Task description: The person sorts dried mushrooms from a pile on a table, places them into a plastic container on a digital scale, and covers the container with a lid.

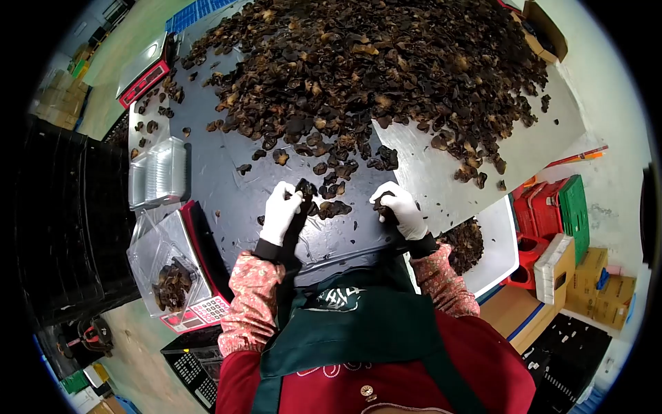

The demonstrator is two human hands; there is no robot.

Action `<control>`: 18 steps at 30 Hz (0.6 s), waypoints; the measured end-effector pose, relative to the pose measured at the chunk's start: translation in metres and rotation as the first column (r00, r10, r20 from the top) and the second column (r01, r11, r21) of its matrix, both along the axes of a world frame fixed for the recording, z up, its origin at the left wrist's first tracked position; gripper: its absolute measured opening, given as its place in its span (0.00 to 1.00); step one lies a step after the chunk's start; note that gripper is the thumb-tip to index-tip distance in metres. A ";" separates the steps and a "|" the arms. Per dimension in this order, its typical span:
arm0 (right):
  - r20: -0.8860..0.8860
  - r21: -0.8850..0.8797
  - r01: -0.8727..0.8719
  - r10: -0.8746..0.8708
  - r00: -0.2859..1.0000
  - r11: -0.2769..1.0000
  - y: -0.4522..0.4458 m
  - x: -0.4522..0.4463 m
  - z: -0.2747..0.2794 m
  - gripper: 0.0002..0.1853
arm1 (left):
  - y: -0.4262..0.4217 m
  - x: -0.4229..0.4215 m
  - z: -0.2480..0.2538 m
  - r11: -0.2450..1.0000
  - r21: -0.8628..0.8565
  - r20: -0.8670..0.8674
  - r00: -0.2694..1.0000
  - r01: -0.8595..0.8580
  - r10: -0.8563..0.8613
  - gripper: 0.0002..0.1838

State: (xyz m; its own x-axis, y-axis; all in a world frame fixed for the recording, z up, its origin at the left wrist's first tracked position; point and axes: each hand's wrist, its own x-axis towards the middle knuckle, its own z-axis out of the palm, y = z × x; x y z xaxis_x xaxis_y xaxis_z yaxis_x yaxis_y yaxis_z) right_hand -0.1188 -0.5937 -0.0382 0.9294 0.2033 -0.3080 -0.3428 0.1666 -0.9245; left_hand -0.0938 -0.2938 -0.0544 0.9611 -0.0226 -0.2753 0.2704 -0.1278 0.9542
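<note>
My left hand [281, 212], in a white glove, is closed with thumb and fingers pinching a dark wood ear mushroom [305, 186] above the table. My right hand [405, 212], gloved too, curls its fingers round another dark piece, which looks like a wood ear [383, 205] and is partly hidden by the fingers. Between the hands, a few loose wood ears [334, 210] lie on the dark table sheet [241, 200]. Beyond them rises a big heap of wood ears [372, 76].
At left, a clear tray with wood ears [172, 286] rests on a red scale [200, 312]. Stacked clear trays [160, 174] stand behind it, and another scale [145, 72] farther back. A white tub [507, 241] holding wood ears is at right, near red baskets [545, 207].
</note>
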 end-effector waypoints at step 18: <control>0.619 -0.687 0.290 0.328 0.714 0.666 0.069 -0.014 -0.004 0.20 | 0.055 -0.094 0.024 0.481 -0.836 -0.159 0.956 -0.264 0.248 0.13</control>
